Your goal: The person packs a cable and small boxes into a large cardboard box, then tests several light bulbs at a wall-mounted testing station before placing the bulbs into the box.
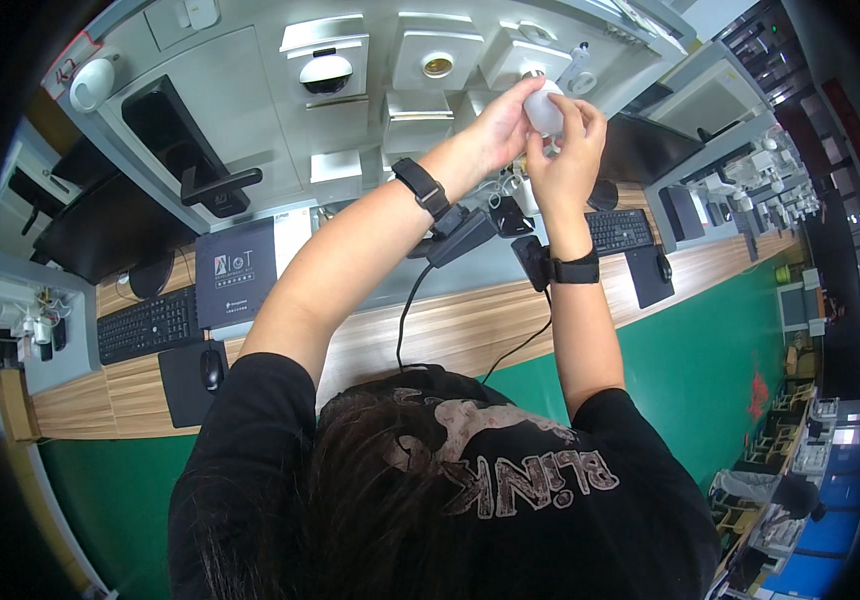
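Between my two hands is a white light bulb (543,114), its metal screw base pointing up toward a white wall-mounted box (526,56). Whether the base sits inside a socket there cannot be told. From the left, my left hand (501,129) holds the bulb with its thumb near the base. My right hand (569,161) grips the rounded end with its fingertips. Left of the bulb, a similar white box carries an open lamp socket (438,66). A dome-shaped device with a black window (326,73) is mounted farther left.
A black door lock with a lever handle (186,150) juts from the panel. Below my hands are a white plug and cables (524,196). The wooden desk (370,337) bears a dark box (235,271), keyboards (149,324) and mice. Another person (771,491) is far right.
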`<state>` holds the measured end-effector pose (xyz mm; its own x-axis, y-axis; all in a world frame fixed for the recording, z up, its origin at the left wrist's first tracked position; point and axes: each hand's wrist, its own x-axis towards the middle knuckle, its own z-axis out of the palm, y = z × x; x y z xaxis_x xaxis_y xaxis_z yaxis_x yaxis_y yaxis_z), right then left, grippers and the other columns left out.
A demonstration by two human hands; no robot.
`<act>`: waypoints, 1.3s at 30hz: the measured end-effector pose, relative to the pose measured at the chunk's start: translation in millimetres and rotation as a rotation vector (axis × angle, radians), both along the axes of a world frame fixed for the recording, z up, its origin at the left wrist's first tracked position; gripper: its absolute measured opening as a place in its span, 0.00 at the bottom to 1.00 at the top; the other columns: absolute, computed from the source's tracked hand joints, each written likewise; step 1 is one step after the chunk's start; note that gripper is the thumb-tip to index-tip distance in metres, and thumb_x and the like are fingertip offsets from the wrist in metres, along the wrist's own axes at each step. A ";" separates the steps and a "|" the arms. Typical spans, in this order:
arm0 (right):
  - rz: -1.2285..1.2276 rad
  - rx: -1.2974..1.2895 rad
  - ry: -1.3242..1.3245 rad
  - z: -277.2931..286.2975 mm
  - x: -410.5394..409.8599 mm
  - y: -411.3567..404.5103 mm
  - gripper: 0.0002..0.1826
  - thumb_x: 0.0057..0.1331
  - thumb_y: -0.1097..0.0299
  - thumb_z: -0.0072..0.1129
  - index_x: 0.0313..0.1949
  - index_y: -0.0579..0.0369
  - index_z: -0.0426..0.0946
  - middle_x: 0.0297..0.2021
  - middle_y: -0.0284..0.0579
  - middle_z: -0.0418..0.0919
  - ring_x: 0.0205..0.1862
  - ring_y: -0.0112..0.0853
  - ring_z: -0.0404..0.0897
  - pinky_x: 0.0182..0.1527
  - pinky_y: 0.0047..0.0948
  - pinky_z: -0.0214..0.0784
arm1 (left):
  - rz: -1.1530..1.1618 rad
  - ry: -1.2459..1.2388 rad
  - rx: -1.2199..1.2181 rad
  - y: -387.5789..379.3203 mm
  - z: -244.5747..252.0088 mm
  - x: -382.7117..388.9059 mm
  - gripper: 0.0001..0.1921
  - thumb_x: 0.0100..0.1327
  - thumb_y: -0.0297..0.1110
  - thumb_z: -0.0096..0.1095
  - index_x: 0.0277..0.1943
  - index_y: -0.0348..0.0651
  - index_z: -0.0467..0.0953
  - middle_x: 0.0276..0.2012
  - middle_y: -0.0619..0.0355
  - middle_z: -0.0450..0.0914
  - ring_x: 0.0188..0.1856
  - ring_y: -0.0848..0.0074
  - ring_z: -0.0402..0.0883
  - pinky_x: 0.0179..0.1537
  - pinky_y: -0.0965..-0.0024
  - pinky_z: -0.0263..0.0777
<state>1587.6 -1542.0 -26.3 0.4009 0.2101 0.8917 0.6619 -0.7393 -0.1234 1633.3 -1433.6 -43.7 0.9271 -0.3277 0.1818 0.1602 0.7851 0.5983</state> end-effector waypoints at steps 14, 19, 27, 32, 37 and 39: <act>0.428 0.091 0.798 -135.2 -83.2 -31.7 0.34 0.55 0.74 0.64 0.60 0.58 0.60 0.54 0.50 0.63 0.36 0.28 0.76 0.30 0.22 0.69 | 0.504 0.356 1.111 96.1 -192.0 -114.3 0.33 0.60 0.57 0.59 0.54 0.35 0.66 0.41 0.47 0.79 0.36 0.70 0.80 0.33 0.72 0.73; 0.398 0.244 1.046 -186.1 -109.0 -47.2 0.20 0.58 0.76 0.61 0.51 0.57 0.69 0.44 0.42 0.73 0.32 0.22 0.75 0.28 0.18 0.67 | 0.602 0.264 1.512 112.8 -222.3 -120.9 0.36 0.59 0.59 0.58 0.53 0.29 0.67 0.39 0.39 0.79 0.38 0.64 0.81 0.35 0.69 0.73; 0.600 -0.039 1.189 -218.4 -103.6 27.9 0.31 0.58 0.66 0.63 0.60 0.55 0.61 0.45 0.55 0.71 0.34 0.35 0.78 0.37 0.31 0.72 | 0.483 0.747 0.676 101.7 -262.0 -121.1 0.21 0.63 0.51 0.49 0.47 0.44 0.74 0.35 0.58 0.75 0.33 0.74 0.74 0.26 0.73 0.68; 0.489 -0.206 0.993 -253.8 -62.0 86.9 0.35 0.56 0.68 0.64 0.62 0.55 0.58 0.51 0.61 0.67 0.36 0.42 0.78 0.41 0.34 0.72 | 0.497 0.728 0.670 107.8 -261.4 -130.2 0.25 0.63 0.56 0.51 0.46 0.38 0.73 0.35 0.55 0.76 0.35 0.74 0.77 0.24 0.73 0.69; 0.566 -0.187 1.187 -270.8 -38.5 119.5 0.35 0.55 0.67 0.63 0.61 0.53 0.59 0.45 0.64 0.73 0.47 0.55 0.74 0.50 0.44 0.68 | 0.421 0.690 0.757 131.4 -263.9 -156.7 0.24 0.67 0.57 0.47 0.52 0.44 0.69 0.43 0.60 0.76 0.44 0.76 0.77 0.40 0.70 0.70; 0.550 -0.206 1.150 -276.1 -31.0 128.8 0.35 0.54 0.66 0.64 0.60 0.53 0.60 0.45 0.64 0.74 0.49 0.55 0.74 0.53 0.44 0.66 | 0.453 0.707 0.767 138.4 -268.5 -164.7 0.22 0.68 0.53 0.47 0.53 0.44 0.68 0.44 0.60 0.76 0.44 0.76 0.77 0.42 0.69 0.70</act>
<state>1556.6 -1413.2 -302.4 0.7301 0.6829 0.0259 0.4739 -0.4786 -0.7392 1468.7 -1295.2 -312.2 0.8038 0.2646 -0.5329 0.4470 0.3226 0.8344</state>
